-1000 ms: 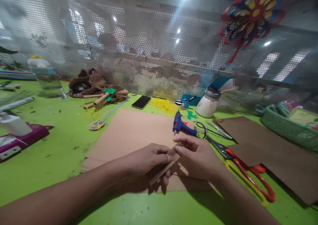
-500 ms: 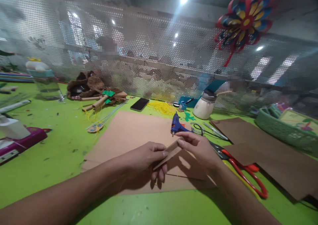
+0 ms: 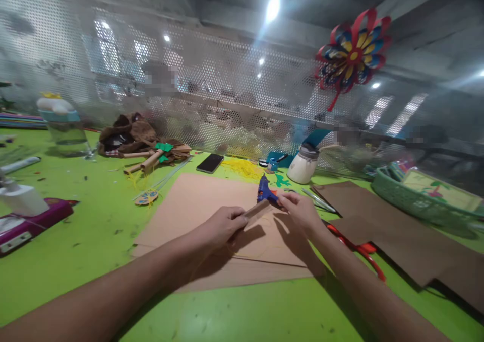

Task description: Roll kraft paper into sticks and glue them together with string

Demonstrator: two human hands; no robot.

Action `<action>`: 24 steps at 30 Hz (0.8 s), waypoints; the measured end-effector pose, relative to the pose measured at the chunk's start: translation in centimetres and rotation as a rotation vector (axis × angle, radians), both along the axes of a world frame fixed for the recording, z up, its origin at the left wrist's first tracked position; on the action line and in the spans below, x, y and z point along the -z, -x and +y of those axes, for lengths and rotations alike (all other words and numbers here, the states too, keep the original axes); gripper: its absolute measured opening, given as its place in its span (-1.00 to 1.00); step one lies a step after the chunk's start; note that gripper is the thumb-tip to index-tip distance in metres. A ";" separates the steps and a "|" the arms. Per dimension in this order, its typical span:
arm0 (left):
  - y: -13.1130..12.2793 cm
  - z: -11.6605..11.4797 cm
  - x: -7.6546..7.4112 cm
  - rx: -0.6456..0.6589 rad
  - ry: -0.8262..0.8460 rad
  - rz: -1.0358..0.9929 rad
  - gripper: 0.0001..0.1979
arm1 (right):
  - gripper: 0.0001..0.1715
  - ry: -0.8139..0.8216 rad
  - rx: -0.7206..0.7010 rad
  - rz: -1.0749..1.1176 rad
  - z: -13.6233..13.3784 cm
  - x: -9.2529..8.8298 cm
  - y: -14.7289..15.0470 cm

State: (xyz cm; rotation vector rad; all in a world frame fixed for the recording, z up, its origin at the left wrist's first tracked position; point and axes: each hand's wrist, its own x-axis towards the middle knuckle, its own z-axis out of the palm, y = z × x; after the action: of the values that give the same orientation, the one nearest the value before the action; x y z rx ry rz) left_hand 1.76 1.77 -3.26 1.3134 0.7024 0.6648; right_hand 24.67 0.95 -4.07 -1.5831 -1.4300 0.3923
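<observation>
My left hand [image 3: 229,224] is closed on a narrow brown cardboard strip [image 3: 257,212], thumb on top, its free end pointing up and right. Just beyond that end a blue glue gun [image 3: 263,191] stands with its nozzle toward me. The fingers of my right hand [image 3: 301,210] are closed around the glue gun's handle at its right end. Both hands are above light brown paper sheets [image 3: 189,206] stacked on the green table [image 3: 94,261]. Red-handled scissors [image 3: 368,261] lie partly hidden behind my right forearm.
Dark brown cardboard [image 3: 401,236] and a green basket [image 3: 416,196] are to the right. Along the back are a phone [image 3: 210,163], yellow shreds [image 3: 242,168], a white pot [image 3: 302,165] and paper rolls [image 3: 151,159]. A purple power strip [image 3: 41,221] sits at left.
My right hand has let go of the cardboard strip and moved onto the glue gun's handle. The left hand still holds the strip, slightly farther left. The view has shifted a little.
</observation>
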 end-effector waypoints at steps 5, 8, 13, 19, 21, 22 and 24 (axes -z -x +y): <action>0.1 0.3 -0.1 0.014 -0.116 0.101 -0.78 | -0.76 0.055 0.012 -0.398 2.8 -1.0 0.5; 0.2 0.2 0.0 0.074 -0.015 0.094 -0.78 | -0.66 0.115 0.006 -0.570 3.7 -0.8 0.9; 0.2 0.7 0.0 0.182 0.089 0.053 -0.76 | -0.62 0.131 0.026 -0.712 3.6 0.4 1.4; 0.4 1.1 -0.3 0.146 0.071 0.062 -0.74 | -0.68 0.048 0.063 -0.692 4.6 0.6 0.4; 0.4 1.2 -0.4 0.139 0.031 0.052 -0.75 | -0.66 0.010 0.088 -0.650 4.8 0.2 -0.4; 0.5 1.2 -0.4 0.137 0.024 0.043 -0.75 | -0.66 -0.009 0.105 -0.621 4.8 -0.1 -0.8; 0.5 1.2 -0.4 0.135 0.032 0.037 -0.76 | -0.64 -0.042 0.138 -0.545 4.2 -0.8 -1.8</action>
State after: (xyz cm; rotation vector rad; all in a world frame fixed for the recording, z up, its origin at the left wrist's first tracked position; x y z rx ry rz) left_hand 1.28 2.99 -2.81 1.3334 0.6458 0.5196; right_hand 26.42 5.17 -3.24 -1.8242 -1.6979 -0.1677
